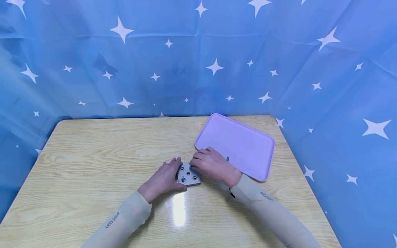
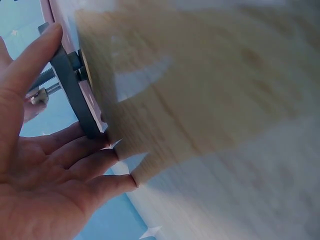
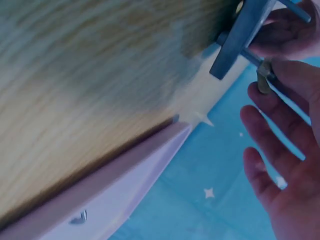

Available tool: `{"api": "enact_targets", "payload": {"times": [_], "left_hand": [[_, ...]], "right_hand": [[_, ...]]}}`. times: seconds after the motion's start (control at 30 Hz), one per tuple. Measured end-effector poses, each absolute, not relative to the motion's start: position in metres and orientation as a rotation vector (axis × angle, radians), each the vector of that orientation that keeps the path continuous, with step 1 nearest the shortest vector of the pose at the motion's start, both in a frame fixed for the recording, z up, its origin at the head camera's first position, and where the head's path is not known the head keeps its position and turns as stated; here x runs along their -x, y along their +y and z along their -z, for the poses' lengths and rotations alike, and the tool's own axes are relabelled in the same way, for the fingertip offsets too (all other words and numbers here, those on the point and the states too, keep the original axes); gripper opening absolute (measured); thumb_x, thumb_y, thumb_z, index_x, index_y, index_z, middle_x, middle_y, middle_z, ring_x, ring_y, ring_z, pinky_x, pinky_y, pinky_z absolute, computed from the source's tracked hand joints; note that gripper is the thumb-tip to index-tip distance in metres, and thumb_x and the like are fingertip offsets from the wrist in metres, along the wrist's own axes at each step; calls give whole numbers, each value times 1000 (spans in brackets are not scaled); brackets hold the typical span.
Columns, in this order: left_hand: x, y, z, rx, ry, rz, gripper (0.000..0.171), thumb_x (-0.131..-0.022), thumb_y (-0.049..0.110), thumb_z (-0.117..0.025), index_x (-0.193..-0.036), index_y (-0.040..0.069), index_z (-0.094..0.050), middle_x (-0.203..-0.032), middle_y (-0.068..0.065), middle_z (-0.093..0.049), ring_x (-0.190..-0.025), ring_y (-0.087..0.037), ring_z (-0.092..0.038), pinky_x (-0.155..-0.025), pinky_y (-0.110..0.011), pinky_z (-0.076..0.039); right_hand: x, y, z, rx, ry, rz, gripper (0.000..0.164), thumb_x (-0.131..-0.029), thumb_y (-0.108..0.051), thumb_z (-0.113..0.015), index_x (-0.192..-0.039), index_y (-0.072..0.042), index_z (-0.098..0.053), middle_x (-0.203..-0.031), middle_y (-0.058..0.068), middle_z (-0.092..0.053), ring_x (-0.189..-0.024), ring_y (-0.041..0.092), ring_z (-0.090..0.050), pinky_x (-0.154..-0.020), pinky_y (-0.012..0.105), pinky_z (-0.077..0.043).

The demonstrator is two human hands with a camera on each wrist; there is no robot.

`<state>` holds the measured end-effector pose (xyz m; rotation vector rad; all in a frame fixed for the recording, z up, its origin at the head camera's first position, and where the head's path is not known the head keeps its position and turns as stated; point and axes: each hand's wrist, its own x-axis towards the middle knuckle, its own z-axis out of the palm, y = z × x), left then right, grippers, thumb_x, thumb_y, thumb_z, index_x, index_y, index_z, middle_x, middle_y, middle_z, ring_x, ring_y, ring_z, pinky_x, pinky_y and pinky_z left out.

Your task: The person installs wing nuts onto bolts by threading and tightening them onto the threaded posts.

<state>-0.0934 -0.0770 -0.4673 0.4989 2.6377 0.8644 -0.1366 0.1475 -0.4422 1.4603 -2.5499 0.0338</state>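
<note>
A grey metal plate with several holes stands at the middle of the table, slightly raised on bolt heads that show beneath it in the left wrist view. My left hand grips its left side, thumb on the near edge and fingers at the far one. Threaded bolts stick up through the plate; one bolt shows near its front left corner. At the plate's far right corner my right hand pinches a small brass-coloured wing nut on a bolt between thumb and index finger, its other fingers loosely spread.
A purple tray lies at an angle on the right of the wooden table, just beyond my right hand. One small shiny metal part lies in it. A blue star-patterned curtain hangs along the table's back and sides.
</note>
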Motion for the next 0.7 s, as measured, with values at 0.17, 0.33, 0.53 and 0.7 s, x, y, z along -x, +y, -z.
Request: {"api": "enact_targets", "payload": {"times": [0.17, 0.33, 0.53, 0.7], "left_hand": [[93, -77, 467, -492, 2636, -861, 109, -74, 39, -93, -154, -8, -37, -156, -31, -42, -146, -45, -38, -119, -62, -30], [93, -77, 467, -493, 2647, -856, 108, -73, 39, -94, -154, -8, -38, -155, -33, -41, -145, -46, -40, -118, -62, -31], [93, -77, 467, -496, 2651, -850, 107, -74, 38, -94, -153, -8, -39, -155, -32, -42, -145, -46, -39, -119, -62, -30], [93, -77, 467, -517, 2659, -837, 106, -74, 38, -93, -153, -8, -39, -154, -33, -42, -145, -46, -40, -119, -61, -31]], "right_hand": [[131, 138, 448, -1344, -2594, -150, 9, -99, -22, -72, -104, -15, -75, -93, -2, -73, -83, 15, -68, -70, 34, -52], [124, 132, 452, -1255, -2647, -257, 11, -98, -16, -71, -107, -8, -72, -86, 0, -72, -74, 14, -67, -68, 34, -55], [122, 132, 451, -1199, -2680, -269, 22, -99, -25, -71, -112, -6, -70, -86, 2, -72, -74, 17, -68, -69, 38, -57], [128, 142, 439, -1269, -2752, -227, 44, -99, -29, -67, -140, -13, -62, -119, 4, -73, -107, 24, -68, -86, 45, -55]]}}
